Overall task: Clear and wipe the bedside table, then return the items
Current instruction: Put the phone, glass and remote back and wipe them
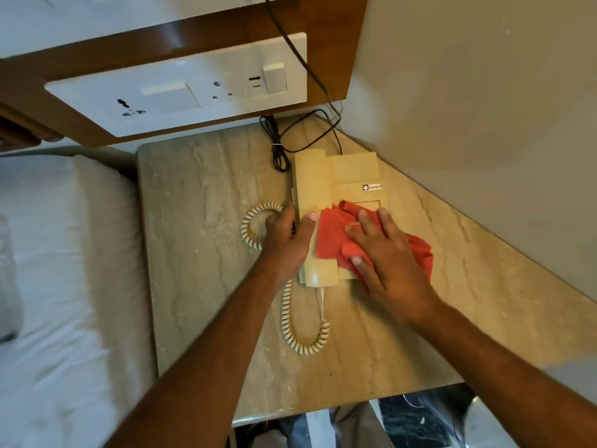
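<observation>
So the left hand point(287, 234) was wrapped around the handset side of the beige phone point(336, 202), probably to stop it sliding, while the right hand point(384, 253) lay flat, fingers spread, pressing the red cloth point(332, 234) onto its keypad, surface point(200, 227) underneath.

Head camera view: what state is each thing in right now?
Handset: seated on the telephone, gripped by the left hand.
Red cloth: crumpled, pressed on the telephone under the right hand.
Coiled cord: slack, looping on the marble tabletop.
Black cable: partly bundled.
</observation>
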`<action>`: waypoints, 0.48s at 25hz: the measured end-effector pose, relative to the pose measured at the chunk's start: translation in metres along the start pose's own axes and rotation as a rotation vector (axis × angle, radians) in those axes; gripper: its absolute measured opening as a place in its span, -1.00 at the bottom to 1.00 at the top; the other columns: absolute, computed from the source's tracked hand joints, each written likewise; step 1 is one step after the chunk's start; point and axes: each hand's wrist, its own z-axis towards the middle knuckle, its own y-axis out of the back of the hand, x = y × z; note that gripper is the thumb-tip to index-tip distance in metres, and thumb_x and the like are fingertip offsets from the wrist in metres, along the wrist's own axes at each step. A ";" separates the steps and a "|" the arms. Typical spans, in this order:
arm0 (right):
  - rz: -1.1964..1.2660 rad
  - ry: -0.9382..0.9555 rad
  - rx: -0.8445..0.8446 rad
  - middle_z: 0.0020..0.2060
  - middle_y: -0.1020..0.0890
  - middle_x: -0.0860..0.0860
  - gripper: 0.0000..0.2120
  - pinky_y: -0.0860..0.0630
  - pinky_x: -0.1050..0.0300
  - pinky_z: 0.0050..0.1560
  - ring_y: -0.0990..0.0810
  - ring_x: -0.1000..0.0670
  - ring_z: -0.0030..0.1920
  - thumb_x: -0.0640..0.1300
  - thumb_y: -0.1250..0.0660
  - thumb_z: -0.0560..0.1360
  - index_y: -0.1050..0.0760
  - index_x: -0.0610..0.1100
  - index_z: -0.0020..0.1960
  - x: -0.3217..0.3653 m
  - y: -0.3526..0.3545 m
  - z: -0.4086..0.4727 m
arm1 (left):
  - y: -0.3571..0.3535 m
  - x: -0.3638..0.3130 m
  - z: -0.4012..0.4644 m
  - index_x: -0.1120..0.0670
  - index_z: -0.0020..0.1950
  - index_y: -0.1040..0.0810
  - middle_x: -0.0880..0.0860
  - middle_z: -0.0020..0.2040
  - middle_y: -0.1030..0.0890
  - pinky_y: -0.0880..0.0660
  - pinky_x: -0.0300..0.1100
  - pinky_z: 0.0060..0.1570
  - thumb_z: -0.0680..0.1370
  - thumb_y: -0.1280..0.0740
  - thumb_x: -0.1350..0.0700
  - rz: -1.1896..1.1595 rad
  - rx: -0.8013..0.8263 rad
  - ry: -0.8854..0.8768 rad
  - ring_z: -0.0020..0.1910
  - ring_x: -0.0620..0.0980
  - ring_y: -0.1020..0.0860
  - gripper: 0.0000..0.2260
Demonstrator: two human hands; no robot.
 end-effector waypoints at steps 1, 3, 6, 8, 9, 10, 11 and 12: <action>-0.027 -0.020 -0.005 0.59 -0.11 0.10 -0.48 -0.01 -0.24 0.55 0.14 0.00 0.59 0.23 0.06 0.64 -0.21 0.12 0.56 -0.001 0.001 0.012 | 0.003 0.000 0.001 -0.22 0.32 -0.46 0.16 0.26 -0.53 -0.59 0.15 0.15 0.39 -0.20 -0.52 -0.001 0.026 -0.001 0.12 0.10 -0.62 -0.38; -0.035 -0.076 -0.088 0.59 -0.17 0.01 -0.52 -0.05 -0.26 0.53 0.05 -0.10 0.60 0.16 0.02 0.68 -0.22 0.06 0.56 0.005 0.007 0.051 | 0.006 -0.002 0.002 -0.24 0.33 -0.46 0.15 0.26 -0.52 -0.61 0.16 0.10 0.41 -0.22 -0.46 -0.013 0.061 0.006 0.11 0.09 -0.63 -0.44; 0.165 -0.130 -0.186 0.56 -0.25 -0.07 -0.53 -0.04 -0.23 0.54 -0.06 -0.14 0.59 0.11 -0.01 0.70 -0.18 0.05 0.59 0.022 0.029 0.103 | 0.003 -0.005 -0.001 -0.24 0.35 -0.46 0.14 0.27 -0.53 -0.63 0.13 0.09 0.42 -0.23 -0.41 -0.043 0.029 0.003 0.13 0.07 -0.63 -0.46; 0.192 -0.095 -0.163 0.56 -0.24 -0.03 -0.55 0.09 -0.11 0.56 0.00 0.00 0.56 0.08 -0.01 0.71 -0.15 0.08 0.59 0.031 0.029 0.094 | -0.002 -0.005 -0.007 -0.22 0.33 -0.50 0.14 0.24 -0.57 -0.64 0.04 0.04 0.45 -0.25 -0.37 -0.120 -0.015 -0.011 0.09 0.04 -0.65 -0.50; 0.174 -0.054 -0.120 0.57 -0.18 0.03 -0.55 0.19 -0.05 0.54 0.07 0.10 0.53 0.09 0.00 0.71 -0.11 0.13 0.58 0.035 0.025 0.076 | -0.002 -0.008 -0.011 -0.18 0.29 -0.55 0.15 0.20 -0.60 -0.64 0.00 -0.02 0.45 -0.27 -0.33 -0.165 -0.042 -0.015 0.04 0.02 -0.66 -0.54; 0.158 -0.025 -0.079 0.58 -0.10 0.11 -0.55 0.23 -0.01 0.54 0.14 0.16 0.51 0.12 0.02 0.70 -0.06 0.18 0.58 0.037 0.016 0.051 | -0.004 -0.009 -0.012 -0.14 0.23 -0.59 0.16 0.16 -0.62 -0.64 -0.03 -0.07 0.46 -0.29 -0.29 -0.211 -0.056 -0.006 0.01 0.02 -0.66 -0.58; 0.153 -0.010 -0.037 0.57 -0.03 0.17 -0.55 0.26 -0.01 0.55 0.20 0.17 0.53 0.16 0.06 0.69 -0.02 0.22 0.57 0.036 0.005 0.023 | -0.006 -0.009 -0.013 -0.11 0.19 -0.61 0.20 0.15 -0.62 -0.63 -0.03 -0.09 0.47 -0.31 -0.27 -0.244 -0.051 0.019 0.00 0.04 -0.67 -0.61; 0.111 0.007 0.000 0.56 0.00 0.21 -0.54 0.23 -0.06 0.57 0.23 0.17 0.56 0.20 0.11 0.68 0.00 0.24 0.57 0.031 -0.006 -0.003 | -0.007 -0.008 -0.011 -0.08 0.15 -0.62 0.24 0.17 -0.60 -0.63 -0.02 -0.10 0.47 -0.32 -0.27 -0.263 -0.042 0.032 0.00 0.07 -0.66 -0.62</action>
